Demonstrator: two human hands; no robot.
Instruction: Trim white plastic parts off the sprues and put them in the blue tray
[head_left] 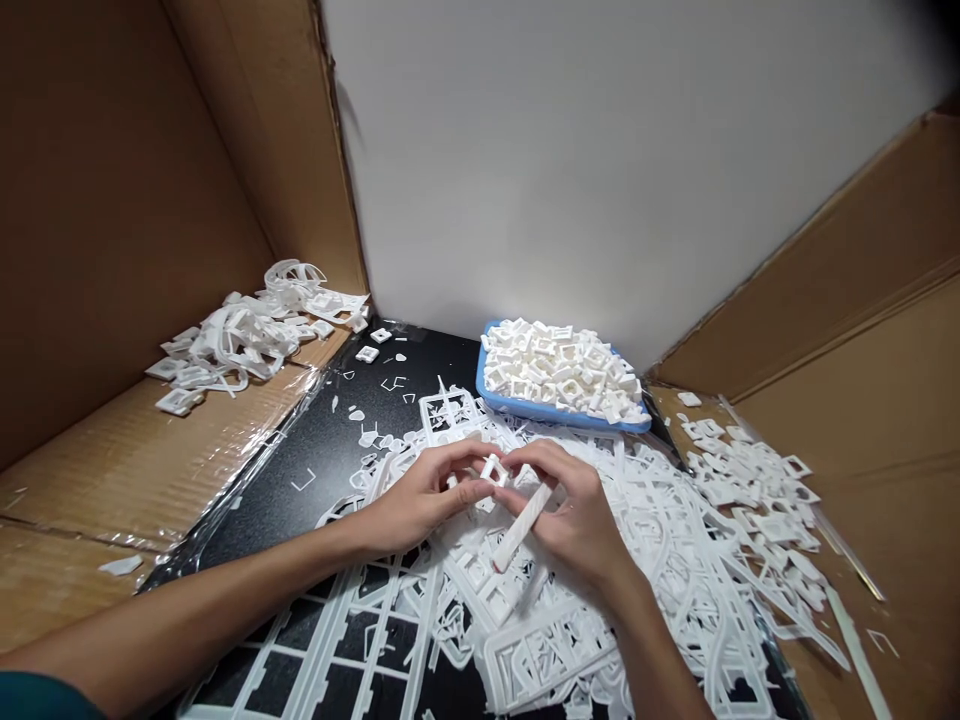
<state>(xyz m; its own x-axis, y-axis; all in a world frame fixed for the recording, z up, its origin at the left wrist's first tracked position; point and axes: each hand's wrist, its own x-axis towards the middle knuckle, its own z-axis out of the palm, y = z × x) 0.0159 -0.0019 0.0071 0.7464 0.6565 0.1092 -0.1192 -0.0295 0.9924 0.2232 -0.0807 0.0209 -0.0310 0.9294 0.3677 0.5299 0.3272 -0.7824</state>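
Between my two hands is a small white square plastic frame (494, 470), pinched by the fingertips on both sides. My left hand (442, 485) is closed on its left edge, thumb below and fingers above. On the other side my right hand (574, 505) closes on the same piece and also keeps a white stick-like tool (523, 527) tucked in its palm, slanting down to the left. The tool's exact kind does not show. Under both hands lies a heap of white plastic scraps and moulded frames (652, 560).
Behind my hands a blue tray (525, 406) is piled with small white square pieces. More white pieces lie on cardboard at the left (240, 340) and right (765, 500). Large white grid frames (322, 640) cover the black table's (255, 520) front. Cardboard walls stand on both sides.
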